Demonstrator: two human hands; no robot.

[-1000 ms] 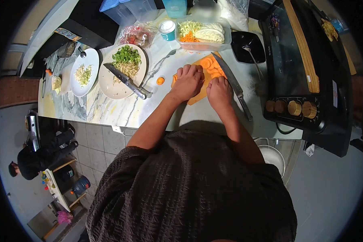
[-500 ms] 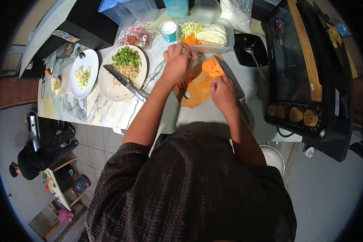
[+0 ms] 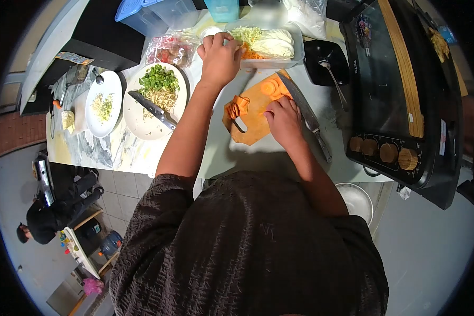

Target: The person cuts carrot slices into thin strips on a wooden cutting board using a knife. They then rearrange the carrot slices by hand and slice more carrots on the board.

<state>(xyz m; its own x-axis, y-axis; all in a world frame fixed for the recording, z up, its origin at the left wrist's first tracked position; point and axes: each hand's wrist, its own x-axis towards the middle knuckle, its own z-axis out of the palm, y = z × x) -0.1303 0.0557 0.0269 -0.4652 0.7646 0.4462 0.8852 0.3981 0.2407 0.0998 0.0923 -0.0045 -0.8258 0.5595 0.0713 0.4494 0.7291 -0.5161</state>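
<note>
My left hand is raised at the left edge of the clear container, which holds shredded cabbage, a cabbage piece and shredded carrot. Its fingers are curled; what they hold is hidden. My right hand rests at the right side of the wooden cutting board, fingers drawn together just below the round carrot slices. Whether it holds a slice is unclear. More carrot pieces lie at the board's left. A large knife lies along the board's right edge.
Left are a round plate with greens, sprouts and a knife, and an oval plate. A black dish with a spoon and a black appliance stand right. Another person is far left.
My left hand has moved from the board up and left to the container's edge, uncovering the carrot pieces on the board's left. My right hand has shifted slightly down on the board.
</note>
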